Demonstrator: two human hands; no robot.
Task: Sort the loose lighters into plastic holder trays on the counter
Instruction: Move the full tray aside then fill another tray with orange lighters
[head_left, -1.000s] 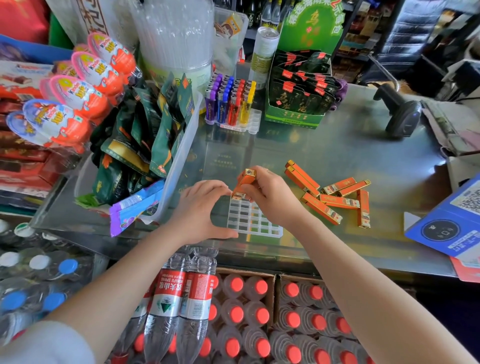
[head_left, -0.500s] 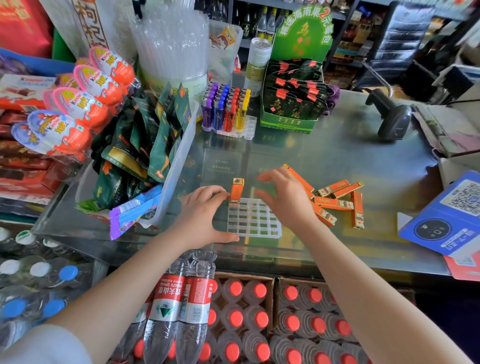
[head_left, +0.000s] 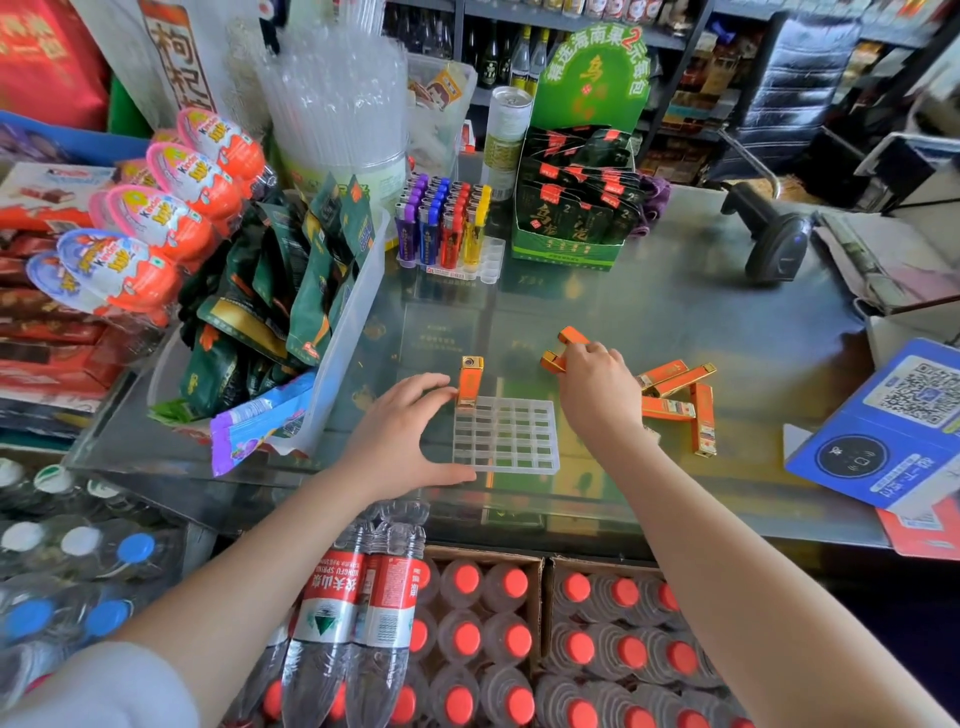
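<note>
Left of the straw tub (head_left: 340, 104), the egg packs (head_left: 171, 208) read "Kinder JOY", and the white banner (head_left: 179, 67) behind them bore the characters "枸杞". Right of the tub, the green display box (head_left: 569, 244) showed "乌龙" on its packets and a large "2" on its header card. Below the tub, the red bottle labels (head_left: 340, 597) read "农夫山泉" and "NONGFU SPRING".

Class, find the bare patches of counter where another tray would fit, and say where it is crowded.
Bare glass lies between the clear tray and the coloured lighters, and between the loose lighters and the scanner. It is crowded by the snack bin on the left and around the right hand over the loose lighters.
</note>
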